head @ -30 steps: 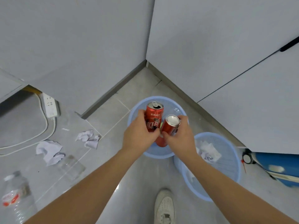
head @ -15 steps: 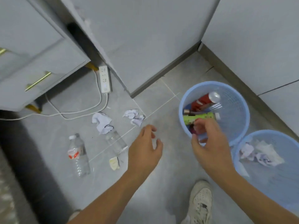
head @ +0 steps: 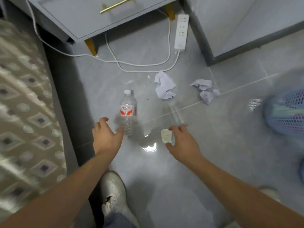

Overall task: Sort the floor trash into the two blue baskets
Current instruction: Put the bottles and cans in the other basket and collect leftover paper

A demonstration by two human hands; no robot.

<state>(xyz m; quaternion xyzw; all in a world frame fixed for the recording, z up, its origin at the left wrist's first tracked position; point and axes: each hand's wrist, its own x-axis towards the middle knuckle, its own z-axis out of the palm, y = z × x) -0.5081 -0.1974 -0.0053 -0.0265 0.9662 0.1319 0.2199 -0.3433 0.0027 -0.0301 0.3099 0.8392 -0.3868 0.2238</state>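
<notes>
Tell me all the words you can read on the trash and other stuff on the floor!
Water bottle: red label with white characters, too blurred to read.
Small cream scrap by the right hand: faint marks, unreadable.
Power strip: no readable text.
Crumpled papers: no print visible.
Blue basket: contents blurred, nothing legible.

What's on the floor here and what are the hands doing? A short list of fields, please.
left hand: open, empty, reaching toward the water bottle
water bottle: clear plastic, white cap, red label, lying on the floor
right hand: open, empty, beside the small paper scrap
small paper scrap: on the floor
crumpled tissues: one, another, farther off
blue basket: right edge, blurred, coloured items inside
power strip: white, cord trailing
</notes>
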